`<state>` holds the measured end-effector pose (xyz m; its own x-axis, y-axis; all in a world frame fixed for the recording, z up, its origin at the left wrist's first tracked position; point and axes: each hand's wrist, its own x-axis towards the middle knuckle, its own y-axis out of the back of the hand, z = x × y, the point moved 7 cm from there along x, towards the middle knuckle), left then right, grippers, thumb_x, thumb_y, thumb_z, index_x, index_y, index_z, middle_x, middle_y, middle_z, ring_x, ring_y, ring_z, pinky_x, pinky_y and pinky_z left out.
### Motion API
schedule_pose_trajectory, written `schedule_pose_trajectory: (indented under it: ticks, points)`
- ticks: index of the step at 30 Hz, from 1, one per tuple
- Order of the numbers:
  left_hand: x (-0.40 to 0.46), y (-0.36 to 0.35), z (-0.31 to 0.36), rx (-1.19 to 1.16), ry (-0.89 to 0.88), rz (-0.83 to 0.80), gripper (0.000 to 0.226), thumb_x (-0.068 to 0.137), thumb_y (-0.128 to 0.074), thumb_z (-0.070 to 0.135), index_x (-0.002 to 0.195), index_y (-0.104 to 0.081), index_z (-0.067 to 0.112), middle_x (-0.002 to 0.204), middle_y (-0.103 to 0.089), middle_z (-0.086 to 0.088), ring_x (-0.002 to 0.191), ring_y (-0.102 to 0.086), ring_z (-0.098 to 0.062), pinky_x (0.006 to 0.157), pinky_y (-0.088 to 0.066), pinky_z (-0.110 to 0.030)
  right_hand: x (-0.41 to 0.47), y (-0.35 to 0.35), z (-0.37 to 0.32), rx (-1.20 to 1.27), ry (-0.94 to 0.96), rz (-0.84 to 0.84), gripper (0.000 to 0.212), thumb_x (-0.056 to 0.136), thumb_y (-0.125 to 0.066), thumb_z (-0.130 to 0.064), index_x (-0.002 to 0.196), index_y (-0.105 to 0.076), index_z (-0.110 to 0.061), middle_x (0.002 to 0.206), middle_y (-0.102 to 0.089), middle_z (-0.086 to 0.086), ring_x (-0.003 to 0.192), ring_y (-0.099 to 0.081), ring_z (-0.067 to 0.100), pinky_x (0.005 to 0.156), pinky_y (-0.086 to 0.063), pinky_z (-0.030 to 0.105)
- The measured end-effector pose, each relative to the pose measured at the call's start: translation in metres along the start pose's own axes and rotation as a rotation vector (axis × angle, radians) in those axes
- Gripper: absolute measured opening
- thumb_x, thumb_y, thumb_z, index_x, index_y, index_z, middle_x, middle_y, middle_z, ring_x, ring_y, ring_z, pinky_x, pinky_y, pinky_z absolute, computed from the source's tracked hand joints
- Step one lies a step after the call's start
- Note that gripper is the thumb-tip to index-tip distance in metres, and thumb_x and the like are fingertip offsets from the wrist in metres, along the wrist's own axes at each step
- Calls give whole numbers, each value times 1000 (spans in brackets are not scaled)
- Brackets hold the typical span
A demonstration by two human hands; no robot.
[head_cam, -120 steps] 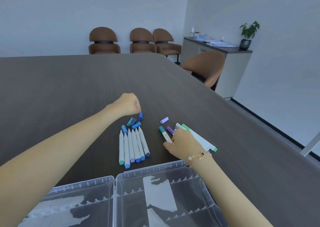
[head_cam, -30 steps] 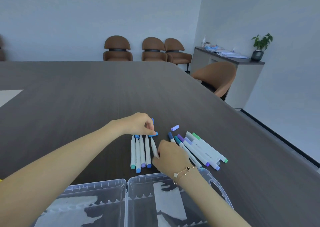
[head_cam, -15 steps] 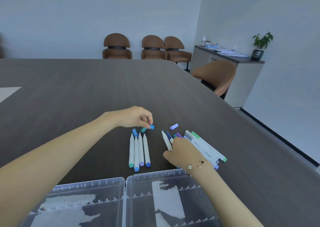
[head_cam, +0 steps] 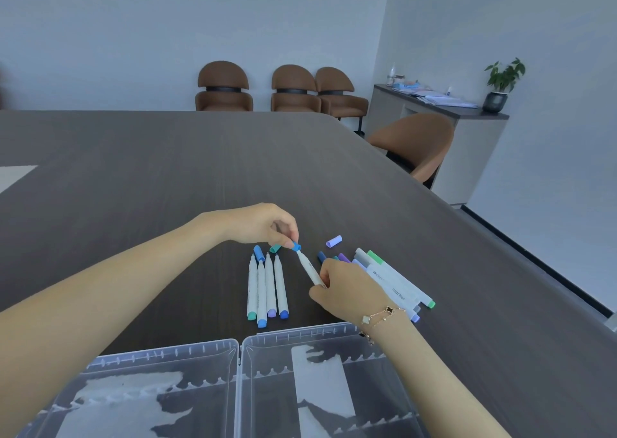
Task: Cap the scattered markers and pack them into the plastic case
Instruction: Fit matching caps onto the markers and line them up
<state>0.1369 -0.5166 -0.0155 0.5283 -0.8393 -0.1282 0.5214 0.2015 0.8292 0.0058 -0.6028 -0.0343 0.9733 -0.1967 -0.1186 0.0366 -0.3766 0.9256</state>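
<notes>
Left hand [head_cam: 257, 224] pinches a blue cap [head_cam: 295, 246] right at the tip of a white marker [head_cam: 309, 269], which the right hand [head_cam: 347, 287] grips by its lower barrel, tilted above the dark bench [head_cam: 167, 170]. Four uncapped markers [head_cam: 266, 287] lie side by side just left of it, with a loose blue cap [head_cam: 258, 253] and teal cap [head_cam: 275, 248] at their tips. A lilac cap [head_cam: 334, 240] lies apart. Capped markers [head_cam: 394, 284] are bunched beside the right hand. Open clear plastic case [head_cam: 233, 387] sits nearest the camera.
</notes>
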Motion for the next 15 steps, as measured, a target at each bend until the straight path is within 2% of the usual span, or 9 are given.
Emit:
schedule_pose_trajectory:
  ticks: [1, 4, 7, 10, 13, 15]
  points:
    - [-1, 1, -1, -28, 3, 1, 8, 90, -63, 18, 95, -68, 20, 85, -65, 13, 76, -62, 0, 69, -49, -15, 0, 0, 0, 3, 3, 6, 13, 94, -50, -30, 98, -46, -18, 88, -51, 0, 79, -50, 12, 69, -41, 20]
    - [-2, -1, -2, -114, 4, -11, 11, 90, -62, 16, 97, -71, 19, 88, -69, 5, 79, -65, -6, 70, -53, -17, 2, 2, -1, 31, 19, 33, 13, 95, -48, -29, 99, -49, -17, 86, -51, 1, 74, -49, 12, 56, -33, 13]
    - [-1, -1, -2, -179, 17, 6, 19, 90, -62, 17, 107, -70, 15, 98, -71, 2, 88, -69, -8, 80, -55, -20, 3, 1, -2, 91, 20, 41, 17, 95, -49, -29, 101, -53, -14, 81, -51, 0, 61, -45, 8, 53, -30, 10]
    - [1, 2, -3, -312, 67, 131, 23, 88, -64, 19, 110, -68, 14, 101, -71, 2, 87, -70, -6, 79, -54, -14, 3, 4, -3, 155, 16, 92, 15, 94, -51, -30, 90, -47, -15, 66, -43, -4, 55, -41, 7, 52, -29, 12]
    - [4, 3, -6, -406, 150, 316, 23, 88, -64, 22, 108, -70, 12, 102, -72, -1, 82, -70, -5, 73, -53, -11, 2, 11, -5, 138, 30, 143, 15, 95, -49, -30, 90, -42, -17, 63, -38, -7, 52, -39, 8, 49, -24, 10]
    - [8, -2, -6, -374, 185, 343, 23, 88, -64, 24, 108, -71, 13, 106, -71, 0, 79, -68, -2, 71, -51, -11, 1, 12, -7, 121, 41, 146, 15, 97, -47, -30, 91, -41, -18, 64, -37, -7, 52, -38, 8, 49, -23, 10]
